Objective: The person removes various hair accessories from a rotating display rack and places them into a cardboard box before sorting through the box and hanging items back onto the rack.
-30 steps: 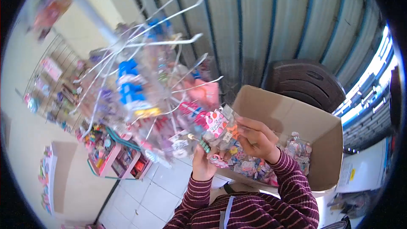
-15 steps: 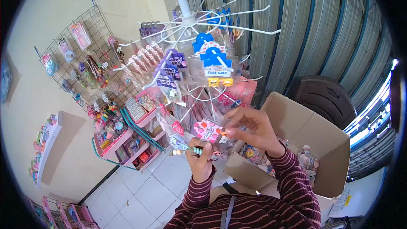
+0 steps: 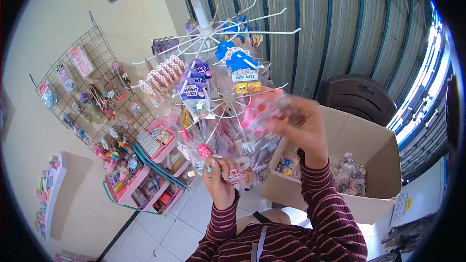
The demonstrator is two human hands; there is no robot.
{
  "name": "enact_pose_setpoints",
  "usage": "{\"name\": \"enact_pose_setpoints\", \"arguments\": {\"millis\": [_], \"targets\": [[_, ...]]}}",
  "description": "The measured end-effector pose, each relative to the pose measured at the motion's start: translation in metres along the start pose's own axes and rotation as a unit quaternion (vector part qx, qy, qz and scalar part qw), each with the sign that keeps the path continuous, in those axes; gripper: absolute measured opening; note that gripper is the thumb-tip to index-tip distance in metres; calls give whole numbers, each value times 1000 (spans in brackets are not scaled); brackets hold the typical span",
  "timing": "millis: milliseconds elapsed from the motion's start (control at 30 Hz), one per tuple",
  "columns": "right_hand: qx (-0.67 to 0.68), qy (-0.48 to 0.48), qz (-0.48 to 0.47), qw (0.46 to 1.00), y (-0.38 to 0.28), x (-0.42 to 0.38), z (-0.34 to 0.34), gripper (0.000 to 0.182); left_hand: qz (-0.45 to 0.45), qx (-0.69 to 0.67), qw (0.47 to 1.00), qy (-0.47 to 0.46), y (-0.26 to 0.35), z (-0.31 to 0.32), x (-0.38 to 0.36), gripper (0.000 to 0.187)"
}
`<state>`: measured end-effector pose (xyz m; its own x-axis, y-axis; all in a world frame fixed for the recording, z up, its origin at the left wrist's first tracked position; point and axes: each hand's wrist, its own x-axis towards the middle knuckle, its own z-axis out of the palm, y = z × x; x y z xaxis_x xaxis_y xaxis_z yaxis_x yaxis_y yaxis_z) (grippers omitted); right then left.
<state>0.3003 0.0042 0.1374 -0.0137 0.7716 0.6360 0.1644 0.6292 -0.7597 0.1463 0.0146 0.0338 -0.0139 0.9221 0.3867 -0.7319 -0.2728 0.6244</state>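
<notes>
In front of the rack [image 3: 206,30], left hand [image 3: 220,180] clutches small trinkets [image 3: 237,177], presumably so right hand [image 3: 306,127], gripping a pink-spotted packet [image 3: 261,116], is unencumbered.

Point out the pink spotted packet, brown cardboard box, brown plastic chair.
Pink spotted packet [image 3: 258,115]: head view, blurred spotted face.
Brown cardboard box [image 3: 359,140]: head view, inner wall.
Brown plastic chair [image 3: 357,98]: head view, backrest.

A white metal spoked rack [image 3: 206,30] bears purple "Night Sky" card packets [image 3: 191,88] and blue "Cute Cats" card packets [image 3: 240,63]; right of the rack, an open brown cardboard box [image 3: 383,162] holds small plastic packets [image 3: 349,178]
</notes>
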Motion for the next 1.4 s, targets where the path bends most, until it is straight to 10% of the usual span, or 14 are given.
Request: {"name": "enact_pose_setpoints", "arguments": {"millis": [300, 533, 800, 1267, 1333, 1400], "targets": [[174, 190, -44, 965, 12, 1, 17, 16, 14, -9, 1000, 15, 19, -21, -1, 22], [150, 159, -30, 975, 9, -1, 36, 13, 15, -12, 999, 49, 30, -31, -4, 23], [-200, 117, -276, 933, 16, 26, 45, 21, -8, -23, 998, 64, 23, -35, -5, 23], [-68, -41, -217, 973, 23, 12, 64, 13, -29, -40, 995, 83, 23, -44, -11, 22], [-36, -4, -56, 998, 15, -1, 47, 20, -27, -49, 996, 76, 25, -46, -10, 22], [102, 128, -92, 982, 25, 0, 33, 25, -23, -49, 997, 60, 27, -47, -12, 22]]}}
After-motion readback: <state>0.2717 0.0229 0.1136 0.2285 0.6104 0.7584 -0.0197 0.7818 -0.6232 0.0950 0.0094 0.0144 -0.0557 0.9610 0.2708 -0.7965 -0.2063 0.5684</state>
